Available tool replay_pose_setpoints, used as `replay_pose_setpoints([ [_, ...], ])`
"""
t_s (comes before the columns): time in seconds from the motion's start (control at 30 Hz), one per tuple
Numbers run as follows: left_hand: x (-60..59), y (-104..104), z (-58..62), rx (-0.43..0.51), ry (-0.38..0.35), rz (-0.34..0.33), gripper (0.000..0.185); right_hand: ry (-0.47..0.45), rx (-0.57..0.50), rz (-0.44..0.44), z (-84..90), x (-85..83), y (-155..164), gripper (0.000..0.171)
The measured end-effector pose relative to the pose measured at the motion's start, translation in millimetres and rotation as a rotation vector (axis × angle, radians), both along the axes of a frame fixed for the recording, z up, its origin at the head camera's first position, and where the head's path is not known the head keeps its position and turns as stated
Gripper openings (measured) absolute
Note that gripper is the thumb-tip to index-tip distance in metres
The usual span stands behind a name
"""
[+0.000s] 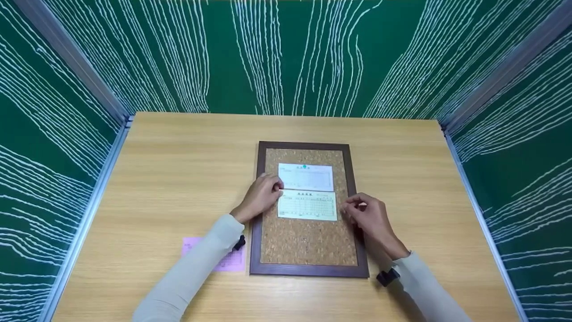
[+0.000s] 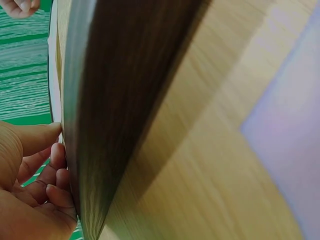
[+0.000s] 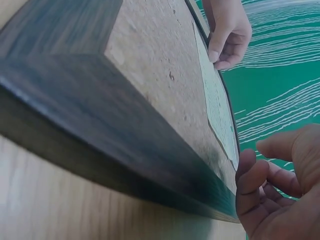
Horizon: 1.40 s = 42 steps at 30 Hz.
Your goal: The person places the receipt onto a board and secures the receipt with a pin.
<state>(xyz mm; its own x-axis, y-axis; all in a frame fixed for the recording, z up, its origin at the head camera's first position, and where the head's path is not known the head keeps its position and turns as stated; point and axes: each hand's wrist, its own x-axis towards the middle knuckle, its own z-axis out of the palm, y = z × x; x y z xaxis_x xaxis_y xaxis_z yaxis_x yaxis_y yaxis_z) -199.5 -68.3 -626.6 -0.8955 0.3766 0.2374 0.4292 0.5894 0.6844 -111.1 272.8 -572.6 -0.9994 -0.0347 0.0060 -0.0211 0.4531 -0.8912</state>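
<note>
Head view: at the tabletop's middle lies a corkboard (image 1: 308, 241) bearing two slips. Left hand (image 1: 260, 197) presses the lower slip's (image 1: 307, 205) left edge, fingers curled; right hand (image 1: 368, 213) pinches something tiny beside its right edge. Thin, floppy paper, probably best handled by edges.

A light wooden desk (image 1: 178, 170) carries a dark-framed cork board (image 1: 308, 243), lying flat between the left hand (image 1: 261, 197) and the right hand (image 1: 371, 217). A pink paper slip (image 1: 230, 261), possibly a printed form, lies under the left forearm, just beside the board.
</note>
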Motion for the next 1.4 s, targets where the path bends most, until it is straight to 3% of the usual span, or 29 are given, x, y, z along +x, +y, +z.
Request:
replay_pose_setpoints([
  [0.03,3.3,-0.4,5.3,-0.013,0.005,0.000,0.005,0.003,-0.009,0.004,0.2,0.2,0.7,0.007],
  [0.2,2.6,-1.1,3.5,-0.017,0.011,-0.013,0.003,0.003,-0.058,0.017,1.4,1.4,2.7,0.010],
  [0.27,-4.0,-0.5,-9.9,-0.013,0.011,-0.009,0.004,-0.001,-0.077,0.017,1.7,1.2,2.7,0.011],
  [0.47,-4.0,-0.4,-13.9,-0.045,0.044,-0.005,0.005,0.006,-0.114,-0.004,2.6,-0.5,1.6,0.010],
  [0.53,-0.8,-0.7,-7.1,-0.038,0.038,-0.010,0.004,0.013,-0.116,-0.014,2.6,-1.4,2.2,0.010],
  [0.7,17.3,1.8,34.5,-0.071,-0.039,-0.009,0.007,0.025,-0.112,-0.025,2.7,-3.4,5.6,0.011],
  [0.77,22.3,2.8,45.2,-0.097,-0.067,-0.003,0.010,0.027,-0.108,-0.026,2.8,-3.6,7.4,0.012],
  [0.93,24.8,2.1,48.7,-0.137,-0.080,-0.010,0.014,0.021,-0.096,-0.033,2.3,-3.0,11.6,0.011],
  [1.4,29.0,-1.7,52.4,-0.252,0.010,-0.050,0.018,0.020,-0.123,-0.023,1.3,-3.3,18.0,0.014],
])
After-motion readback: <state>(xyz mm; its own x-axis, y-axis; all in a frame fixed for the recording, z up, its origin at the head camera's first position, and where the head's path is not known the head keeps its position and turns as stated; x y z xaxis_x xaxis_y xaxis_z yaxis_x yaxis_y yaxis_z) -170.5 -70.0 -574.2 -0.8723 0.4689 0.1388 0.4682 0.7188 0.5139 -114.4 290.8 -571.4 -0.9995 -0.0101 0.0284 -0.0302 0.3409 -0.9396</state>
